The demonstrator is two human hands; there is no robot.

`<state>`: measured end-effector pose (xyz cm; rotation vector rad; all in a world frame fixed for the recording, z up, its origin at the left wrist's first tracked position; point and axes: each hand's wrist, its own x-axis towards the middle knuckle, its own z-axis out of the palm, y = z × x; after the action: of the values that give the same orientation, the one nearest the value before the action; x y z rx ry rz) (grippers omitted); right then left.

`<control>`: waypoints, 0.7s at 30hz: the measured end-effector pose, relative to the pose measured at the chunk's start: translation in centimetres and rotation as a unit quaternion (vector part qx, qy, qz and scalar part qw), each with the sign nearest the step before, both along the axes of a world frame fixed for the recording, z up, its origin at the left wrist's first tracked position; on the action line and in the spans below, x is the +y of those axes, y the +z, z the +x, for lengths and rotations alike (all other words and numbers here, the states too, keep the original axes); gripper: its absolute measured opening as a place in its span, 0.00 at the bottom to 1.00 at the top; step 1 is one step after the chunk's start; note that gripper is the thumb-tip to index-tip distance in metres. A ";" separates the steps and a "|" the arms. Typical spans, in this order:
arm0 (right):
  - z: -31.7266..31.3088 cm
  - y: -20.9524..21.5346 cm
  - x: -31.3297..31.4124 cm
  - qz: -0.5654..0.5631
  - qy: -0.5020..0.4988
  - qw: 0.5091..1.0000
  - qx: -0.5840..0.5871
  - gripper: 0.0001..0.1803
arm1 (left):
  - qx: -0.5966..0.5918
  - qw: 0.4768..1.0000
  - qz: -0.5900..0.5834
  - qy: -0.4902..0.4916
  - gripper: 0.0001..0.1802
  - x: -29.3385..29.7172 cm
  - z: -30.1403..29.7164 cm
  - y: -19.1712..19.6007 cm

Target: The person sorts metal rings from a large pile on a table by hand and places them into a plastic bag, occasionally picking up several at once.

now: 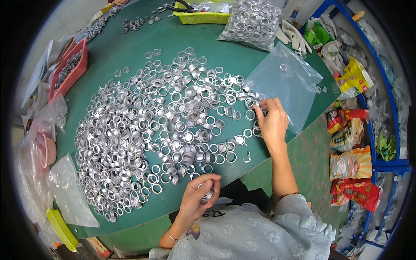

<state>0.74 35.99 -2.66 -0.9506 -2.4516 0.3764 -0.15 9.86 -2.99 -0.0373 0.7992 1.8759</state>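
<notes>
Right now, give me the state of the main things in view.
Left hand: curled around metal rings
Right hand: at pile edge, grip unclear
Ring pile: loose, spread
Bluish plastic bag: lying flat
Upper clear bag: bulging with rings
Pink-red tray: holding small parts
White gloves: unworn

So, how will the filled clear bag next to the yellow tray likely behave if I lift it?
The filled bag is probably heavy for its size, being packed with metallic-looking rings. It would likely sag rather than stay stiff, since its plastic looks thin. The contents may shift inside, as they lie jumbled.
</notes>
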 end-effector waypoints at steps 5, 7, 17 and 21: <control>-0.4 0.1 0.1 -0.003 0.011 1.000 -0.014 0.10 | -0.007 1.000 0.011 -0.018 0.21 0.6 -0.2 0.3; 0.1 0.0 -0.1 -0.042 0.056 0.997 0.038 0.09 | -0.045 0.999 0.016 -0.026 0.24 0.8 -0.3 0.4; 4.8 3.5 -5.6 -0.207 0.414 0.884 0.069 0.07 | -0.158 0.986 0.043 0.013 0.28 2.9 -0.2 0.8; 5.0 2.2 -2.7 -0.134 0.121 0.973 0.144 0.07 | -0.168 0.982 0.085 0.020 0.18 2.1 0.2 -1.0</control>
<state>5.76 33.33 -0.44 -0.6416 -2.2861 0.8832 0.05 11.96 -4.04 -0.2569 0.4080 1.9022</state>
